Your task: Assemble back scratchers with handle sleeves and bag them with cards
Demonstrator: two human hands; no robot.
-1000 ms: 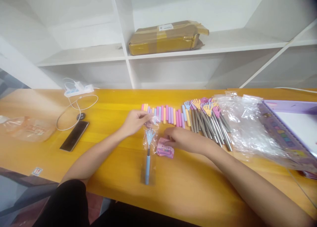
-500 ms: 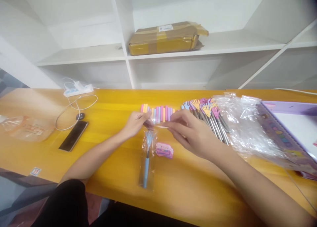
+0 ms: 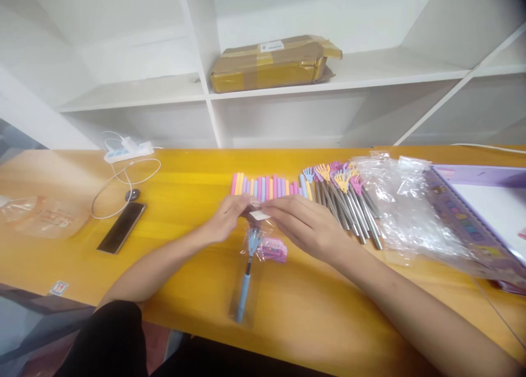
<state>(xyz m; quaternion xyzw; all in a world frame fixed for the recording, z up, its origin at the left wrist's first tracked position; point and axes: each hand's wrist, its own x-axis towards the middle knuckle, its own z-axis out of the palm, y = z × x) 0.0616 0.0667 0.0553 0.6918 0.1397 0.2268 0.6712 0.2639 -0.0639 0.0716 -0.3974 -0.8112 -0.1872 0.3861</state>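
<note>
A blue hand-shaped back scratcher (image 3: 245, 281) lies inside a narrow clear plastic sleeve (image 3: 242, 306) on the yellow table (image 3: 189, 256). My left hand (image 3: 228, 217) pinches the sleeve's top edge. My right hand (image 3: 306, 223) pinches the same top edge from the right, where a small white card (image 3: 259, 215) shows between the fingers. A small stack of pink cards (image 3: 274, 250) lies just under my right hand.
A row of pastel handles (image 3: 267, 186) and a fan of metal scratchers with coloured hands (image 3: 343, 199) lie beyond my hands. Crumpled clear bags (image 3: 400, 207) and a purple box (image 3: 485, 212) sit right. A phone (image 3: 122, 234), cable, power strip (image 3: 128, 149) are left. A brown parcel (image 3: 271, 62) rests on the shelf.
My right hand left the pink card stack, rose to the sleeve's top edge and now meets my left hand there with a white card. The sleeve shifted slightly.
</note>
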